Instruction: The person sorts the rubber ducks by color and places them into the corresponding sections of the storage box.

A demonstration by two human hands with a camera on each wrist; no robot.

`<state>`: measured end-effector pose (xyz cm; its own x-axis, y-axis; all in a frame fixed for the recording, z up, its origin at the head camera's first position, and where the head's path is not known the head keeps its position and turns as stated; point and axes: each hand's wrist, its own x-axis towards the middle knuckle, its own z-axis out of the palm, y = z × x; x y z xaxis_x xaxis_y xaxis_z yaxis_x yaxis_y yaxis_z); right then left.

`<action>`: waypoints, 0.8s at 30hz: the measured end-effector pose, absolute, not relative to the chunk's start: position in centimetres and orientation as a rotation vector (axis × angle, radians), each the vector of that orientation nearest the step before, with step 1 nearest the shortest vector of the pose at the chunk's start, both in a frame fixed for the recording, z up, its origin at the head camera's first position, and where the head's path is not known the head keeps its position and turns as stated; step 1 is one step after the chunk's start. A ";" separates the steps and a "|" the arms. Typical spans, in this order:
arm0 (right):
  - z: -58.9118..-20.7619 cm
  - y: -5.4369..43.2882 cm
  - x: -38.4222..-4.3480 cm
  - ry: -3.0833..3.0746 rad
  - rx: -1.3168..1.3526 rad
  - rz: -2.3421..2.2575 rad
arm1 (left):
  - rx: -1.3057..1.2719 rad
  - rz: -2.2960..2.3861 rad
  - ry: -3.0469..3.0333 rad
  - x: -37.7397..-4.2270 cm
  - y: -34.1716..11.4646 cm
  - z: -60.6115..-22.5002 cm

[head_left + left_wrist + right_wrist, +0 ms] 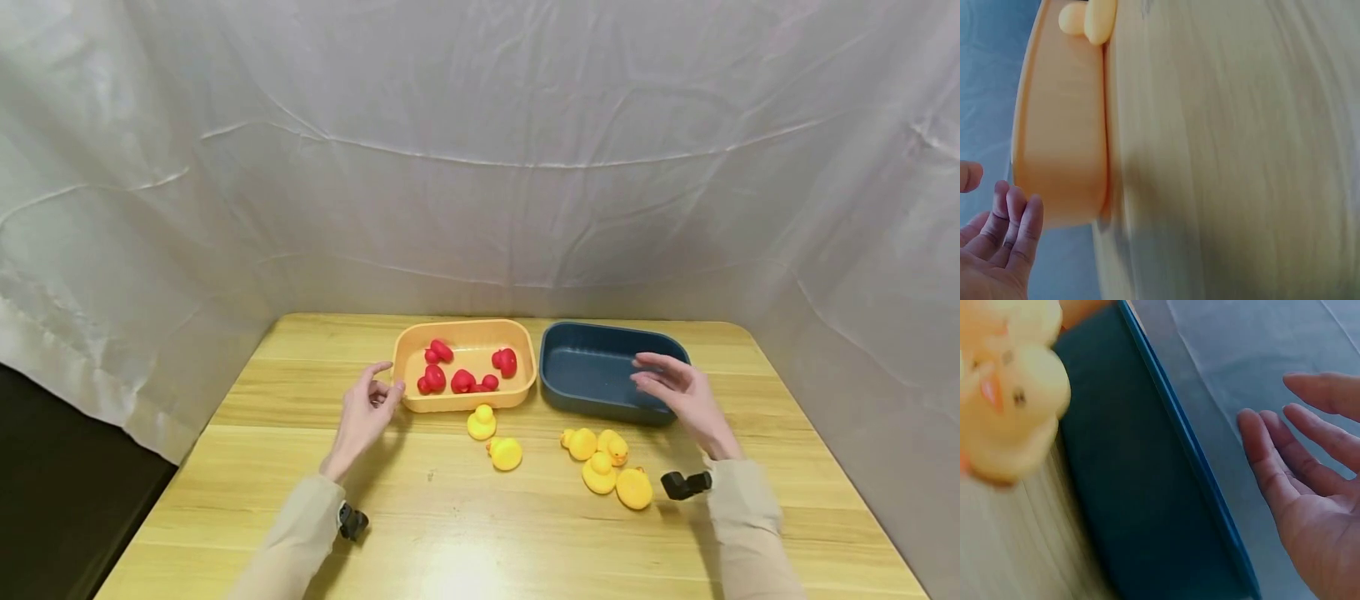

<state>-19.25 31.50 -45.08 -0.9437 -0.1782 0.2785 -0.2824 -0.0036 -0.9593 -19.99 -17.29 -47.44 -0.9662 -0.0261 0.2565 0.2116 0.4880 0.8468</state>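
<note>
Left hand (363,418), grip released, lies beside the orange tray (444,404) at nine o'clock; right hand (688,398), also released, hovers over the navy tray's (588,367) three-o'clock end. Red toy ducks (434,379) share the former, presumably by colour; yellow toy ducks (599,476) lie towards six o'clock on the tabletop (420,492).

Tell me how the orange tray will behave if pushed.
The orange tray will likely stay stiff, since its walls hold an even, rounded shape. Being low and wide, it should slide rather than tip. The red toys inside may shift, as they lie loose with gaps between some.
</note>
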 end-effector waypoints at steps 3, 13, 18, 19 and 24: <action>-45.4 32.9 -18.7 -2.038 0.433 2.147 | -0.173 -1.490 -2.490 -19.5 -16.8 -47.2; -46.1 35.3 -17.9 -1.805 0.017 2.112 | -0.418 -1.595 -2.422 -18.1 -14.3 -46.6; -46.8 35.9 -17.8 -1.819 -0.233 2.085 | -0.616 -1.615 -2.411 -17.7 -13.3 -47.2; -46.9 36.0 -17.8 -1.824 -0.263 2.092 | -0.654 -1.614 -2.417 -17.6 -13.1 -47.2; -47.5 36.6 -17.7 -1.836 -0.280 2.221 | -0.795 -1.648 -2.495 -17.2 -12.1 -47.3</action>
